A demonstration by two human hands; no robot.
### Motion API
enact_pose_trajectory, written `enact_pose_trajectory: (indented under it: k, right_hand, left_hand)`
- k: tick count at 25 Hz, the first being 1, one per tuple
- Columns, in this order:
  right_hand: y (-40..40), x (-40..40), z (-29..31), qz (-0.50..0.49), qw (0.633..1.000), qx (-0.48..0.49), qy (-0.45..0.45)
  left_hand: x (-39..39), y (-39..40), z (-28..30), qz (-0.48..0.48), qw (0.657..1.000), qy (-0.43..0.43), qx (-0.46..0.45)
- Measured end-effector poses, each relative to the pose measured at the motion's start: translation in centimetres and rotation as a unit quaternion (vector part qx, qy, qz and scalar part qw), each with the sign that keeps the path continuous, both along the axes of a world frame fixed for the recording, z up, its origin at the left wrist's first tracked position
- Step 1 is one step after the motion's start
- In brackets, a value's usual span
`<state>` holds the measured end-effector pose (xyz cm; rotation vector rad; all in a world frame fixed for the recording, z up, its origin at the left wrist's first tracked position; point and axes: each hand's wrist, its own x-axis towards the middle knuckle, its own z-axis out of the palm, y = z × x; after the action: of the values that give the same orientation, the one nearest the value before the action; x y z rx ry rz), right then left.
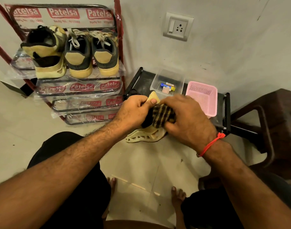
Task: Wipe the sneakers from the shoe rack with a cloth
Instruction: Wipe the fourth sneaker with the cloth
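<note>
Sneakers [75, 53] on "Patelsa" rack [78, 87]

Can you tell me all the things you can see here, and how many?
sneakers on rack: three, yellow and dark, top shelf
held sneaker: one, yellow, in the hands
cloth: one, striped dark and tan, on held sneaker
shoe rack: one, red and black, left by wall
clear box: one, small items inside, on low black stand
pink basket: one, beside clear box
wall socket: one, white
brown chair: one, right
left hand: grips held sneaker
right hand: presses cloth
</note>
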<state>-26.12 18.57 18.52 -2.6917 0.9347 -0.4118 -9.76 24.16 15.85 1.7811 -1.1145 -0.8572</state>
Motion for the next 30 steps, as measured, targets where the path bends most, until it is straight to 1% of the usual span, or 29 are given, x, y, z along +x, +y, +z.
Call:
enact_pose_trajectory:
  k: [2,3,5,7,8,9,10,11,12,13,14,15,16,17,18,20,21,22,23,25,26,27,28,30]
  right_hand:
    - [0.6,0.3,-0.4,0.02,0.998,-0.003,0.061]
    - [0.7,0.3,-0.5,0.032,0.997,0.0,0.072]
    - [0.8,0.3,-0.7,0.058,0.997,-0.005,0.052]
    - [0.8,0.1,-0.8,0.071,0.997,-0.031,0.017]
    - [0.7,0.1,-0.9,0.068,0.997,-0.041,0.01]
    - [0.5,0.0,-0.9,0.061,0.997,-0.05,0.011]
    - [0.3,-0.1,-1.0,0.051,0.997,-0.059,0.015]
    - [-0.1,-0.2,-1.1,0.04,0.997,-0.068,0.019]
    - [-0.5,-0.5,-1.2,0.03,0.997,-0.075,0.018]
    - [-0.9,-0.6,-1.5,0.022,0.997,-0.078,0.019]
    - [-1.2,-0.7,-1.8,0.018,0.996,-0.078,0.026]
    - [-1.3,-0.7,-2.3,0.02,0.996,-0.078,0.038]
    - [-1.4,-0.7,-2.9,0.026,0.996,-0.075,0.051]
    - [-1.6,-0.7,-3.4,0.029,0.996,-0.064,0.053]
    - [-1.9,-0.6,-3.8,0.025,0.998,-0.045,0.042]
    - [-2.6,-0.5,-4.1,0.003,1.0,-0.006,-0.011]
    - [-2.8,-0.3,-4.1,-0.014,0.999,-0.001,-0.039]
    - [-2.6,-0.1,-4.2,-0.033,0.997,-0.003,-0.064]
    - [-2.0,0.5,-4.3,-0.046,0.995,-0.004,-0.084]
    - [0.3,1.7,-5.0,-0.038,0.994,0.012,-0.106]
    - [1.7,2.2,-5.5,-0.014,0.994,0.016,-0.11]
    - [2.8,2.5,-6.2,0.018,0.993,0.008,-0.113]
    - [3.4,2.5,-6.8,0.054,0.993,-0.007,-0.11]
    - [3.4,2.0,-7.4,0.11,0.989,-0.047,-0.091]
  left_hand:
    - [0.2,-0.1,-0.4,0.024,1.0,-0.003,0.0]
    - [0.2,0.0,-0.6,0.029,1.0,-0.001,0.01]
    - [0.5,0.0,-1.2,0.045,0.998,0.016,0.032]
    - [1.2,-0.2,-1.5,0.059,0.996,0.048,0.04]
    - [1.5,-0.3,-1.4,0.058,0.996,0.044,0.044]
    - [1.6,-0.5,-1.3,0.049,0.997,0.019,0.048]
    - [1.4,-0.6,-1.1,0.032,0.998,-0.033,0.05]
    - [1.1,-0.6,-0.8,0.008,0.993,-0.103,0.049]
    - [0.6,-0.6,-0.5,-0.015,0.985,-0.169,0.041]
    - [0.4,-0.6,-0.4,-0.04,0.976,-0.214,0.029]
    - [0.5,-0.6,-0.5,-0.068,0.969,-0.234,0.027]
    - [0.8,-0.6,-0.7,-0.098,0.968,-0.228,0.037]
    - [1.4,-0.6,-0.9,-0.121,0.971,-0.197,0.054]
    - [1.9,-0.6,-1.2,-0.129,0.979,-0.144,0.07]
    - [2.2,-0.5,-1.4,-0.114,0.987,-0.08,0.078]
    - [2.4,-0.6,-1.9,-0.039,0.994,0.062,0.077]
    - [2.2,-0.8,-2.0,0.001,0.988,0.142,0.062]
    - [2.1,-1.0,-2.0,0.035,0.974,0.223,0.039]
    - [2.0,-1.3,-1.8,0.064,0.952,0.299,0.013]
    - [2.2,-1.7,-1.2,0.117,0.896,0.427,-0.032]
    - [2.5,-1.9,-1.0,0.143,0.87,0.469,-0.047]
    - [2.9,-2.1,-0.7,0.163,0.852,0.494,-0.055]
    - [3.2,-2.1,-0.6,0.171,0.846,0.502,-0.057]
    - [3.4,-1.6,-0.4,0.161,0.856,0.489,-0.056]
